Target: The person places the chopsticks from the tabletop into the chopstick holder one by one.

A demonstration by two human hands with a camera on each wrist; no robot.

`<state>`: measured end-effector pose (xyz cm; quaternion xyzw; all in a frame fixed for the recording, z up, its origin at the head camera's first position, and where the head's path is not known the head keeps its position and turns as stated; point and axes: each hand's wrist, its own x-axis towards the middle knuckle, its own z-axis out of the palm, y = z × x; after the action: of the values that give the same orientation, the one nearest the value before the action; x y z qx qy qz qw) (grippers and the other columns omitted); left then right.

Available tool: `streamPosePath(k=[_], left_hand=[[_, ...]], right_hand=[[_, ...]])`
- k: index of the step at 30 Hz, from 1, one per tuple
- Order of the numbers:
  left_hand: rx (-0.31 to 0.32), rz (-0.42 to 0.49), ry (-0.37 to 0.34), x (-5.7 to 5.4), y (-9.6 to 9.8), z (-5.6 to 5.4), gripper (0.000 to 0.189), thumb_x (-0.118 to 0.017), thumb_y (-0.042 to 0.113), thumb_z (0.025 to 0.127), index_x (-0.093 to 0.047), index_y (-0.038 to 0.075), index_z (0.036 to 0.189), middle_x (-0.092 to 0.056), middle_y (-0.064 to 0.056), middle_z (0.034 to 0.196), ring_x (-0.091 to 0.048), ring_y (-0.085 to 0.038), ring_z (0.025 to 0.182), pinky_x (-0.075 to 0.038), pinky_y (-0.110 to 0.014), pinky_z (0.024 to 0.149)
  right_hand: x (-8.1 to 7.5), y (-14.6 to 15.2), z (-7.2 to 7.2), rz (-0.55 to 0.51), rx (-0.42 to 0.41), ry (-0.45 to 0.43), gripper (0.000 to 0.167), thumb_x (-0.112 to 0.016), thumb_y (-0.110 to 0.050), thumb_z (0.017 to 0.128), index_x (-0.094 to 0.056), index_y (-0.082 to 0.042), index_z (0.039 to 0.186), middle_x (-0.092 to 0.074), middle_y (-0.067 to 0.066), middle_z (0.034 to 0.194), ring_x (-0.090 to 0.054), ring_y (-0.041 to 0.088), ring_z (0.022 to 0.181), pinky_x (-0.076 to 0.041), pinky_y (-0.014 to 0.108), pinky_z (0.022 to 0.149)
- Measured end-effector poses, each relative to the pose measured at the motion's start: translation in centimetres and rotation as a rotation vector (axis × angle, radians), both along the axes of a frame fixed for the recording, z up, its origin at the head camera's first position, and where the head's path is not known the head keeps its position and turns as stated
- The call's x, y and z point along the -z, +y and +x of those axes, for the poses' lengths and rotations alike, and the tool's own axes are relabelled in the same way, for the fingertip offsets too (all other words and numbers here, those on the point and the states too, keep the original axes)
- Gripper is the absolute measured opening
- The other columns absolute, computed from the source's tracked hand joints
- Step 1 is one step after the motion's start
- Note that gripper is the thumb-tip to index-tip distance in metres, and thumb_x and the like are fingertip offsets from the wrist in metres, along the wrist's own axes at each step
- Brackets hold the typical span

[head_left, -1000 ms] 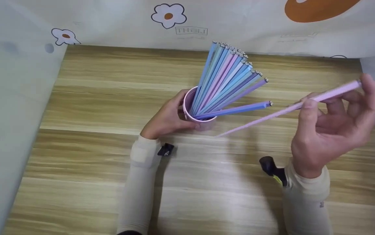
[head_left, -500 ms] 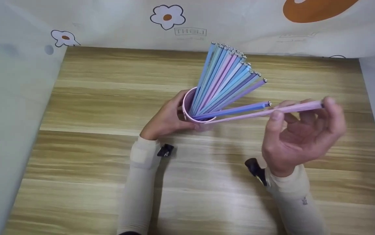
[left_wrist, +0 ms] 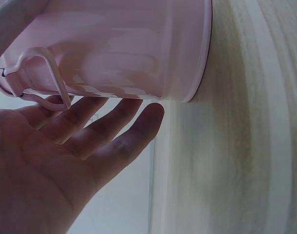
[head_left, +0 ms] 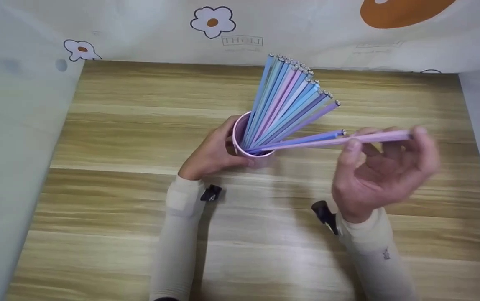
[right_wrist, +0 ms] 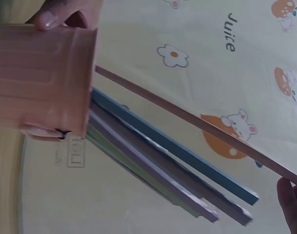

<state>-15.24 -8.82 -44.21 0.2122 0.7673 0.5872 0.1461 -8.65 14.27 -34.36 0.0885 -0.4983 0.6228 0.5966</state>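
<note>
A pink metal cup [head_left: 262, 160] with small wire handles stands on the wooden table, full of long pencils [head_left: 298, 98] in pastel blue, green, pink and purple with glittery ends, leaning right. My left hand [head_left: 213, 152] holds the cup from the left, fingers behind it and thumb in front; the left wrist view shows those fingers [left_wrist: 109, 131] along its side. My right hand [head_left: 384, 171] pinches a pink pencil [head_left: 307, 144] near its upper part, a finger at its far end. The pencil's lower end is inside the cup, as the right wrist view also shows the pencil [right_wrist: 187, 117] running out past the rim.
The wooden table [head_left: 131, 125] spreads around the cup. A pale printed sheet [head_left: 298, 33] with flowers rises behind it, and light walls [head_left: 10, 146] flank the sides. A black camera mount [head_left: 325, 215] sits at the right wrist.
My right hand has moved left with the pink pencil, whose lower end went from outside the cup, over the rim, into it. The left hand keeps its hold on the cup.
</note>
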Motion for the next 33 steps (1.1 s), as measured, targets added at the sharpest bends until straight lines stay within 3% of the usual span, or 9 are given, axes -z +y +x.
streamPosePath(k=[8, 13, 17, 20, 25, 33], left_hand=[[-0.001, -0.004, 0.017, 0.2, -0.1, 0.1, 0.098, -0.093, 0.011, 0.065, -0.041, 0.014, 0.149, -0.053, 0.000, 0.142, -0.050, -0.014, 0.130, -0.041, -0.030, 0.111], [-0.003, -0.008, 0.025, 0.2, -0.1, 0.0, 0.098, -0.093, 0.008, 0.065, -0.041, 0.013, 0.149, -0.054, 0.000, 0.141, -0.051, -0.014, 0.129, -0.040, -0.029, 0.112], [-0.004, -0.007, -0.002, -1.8, 0.2, 0.7, 0.095, -0.089, 0.000, 0.067, -0.041, 0.006, 0.148, -0.053, -0.010, 0.141, -0.052, -0.021, 0.130, -0.042, -0.034, 0.111], [-0.008, -0.007, -0.017, -2.2, 0.2, 0.8, 0.094, -0.087, -0.004, 0.067, -0.039, 0.001, 0.148, -0.052, -0.016, 0.142, -0.051, -0.026, 0.131, -0.043, -0.037, 0.110], [-0.010, -0.007, 0.000, 0.0, 0.0, 0.1, 0.099, -0.089, -0.002, 0.066, -0.038, 0.006, 0.150, -0.051, -0.012, 0.144, -0.050, -0.024, 0.132, -0.042, -0.037, 0.111], [-0.004, -0.017, 0.007, 0.0, 0.0, 0.0, 0.098, -0.092, 0.007, 0.065, -0.040, 0.013, 0.149, -0.053, -0.003, 0.142, -0.051, -0.017, 0.130, -0.042, -0.032, 0.110]], right_hand=[[2.4, -1.5, -0.7, 0.157, -0.049, -0.090, 0.045, -0.060, 0.013, 0.073, -0.035, 0.023, 0.109, -0.054, 0.014, 0.093, -0.061, 0.024, 0.076, -0.062, 0.029, 0.069], [3.4, -1.4, -1.4, 0.203, -0.085, -0.124, 0.046, -0.061, 0.015, 0.075, -0.035, 0.025, 0.112, -0.056, 0.016, 0.098, -0.062, 0.025, 0.082, -0.062, 0.029, 0.071], [4.0, -1.4, -1.9, 0.239, -0.058, -0.107, 0.048, -0.063, 0.017, 0.075, -0.035, 0.028, 0.112, -0.055, 0.018, 0.102, -0.063, 0.027, 0.087, -0.062, 0.029, 0.072], [4.4, -1.6, -2.1, 0.267, -0.029, -0.085, 0.048, -0.064, 0.019, 0.073, -0.035, 0.031, 0.110, -0.054, 0.019, 0.103, -0.063, 0.027, 0.089, -0.061, 0.028, 0.073], [5.4, -2.0, -2.4, 0.314, -0.036, -0.066, 0.050, -0.066, 0.017, 0.074, -0.036, 0.031, 0.111, -0.052, 0.022, 0.105, -0.063, 0.027, 0.091, -0.061, 0.028, 0.074], [7.1, -2.4, -2.8, 0.398, -0.083, -0.120, 0.051, -0.068, 0.016, 0.074, -0.042, 0.024, 0.117, -0.052, 0.022, 0.108, -0.064, 0.029, 0.094, -0.062, 0.029, 0.074]])
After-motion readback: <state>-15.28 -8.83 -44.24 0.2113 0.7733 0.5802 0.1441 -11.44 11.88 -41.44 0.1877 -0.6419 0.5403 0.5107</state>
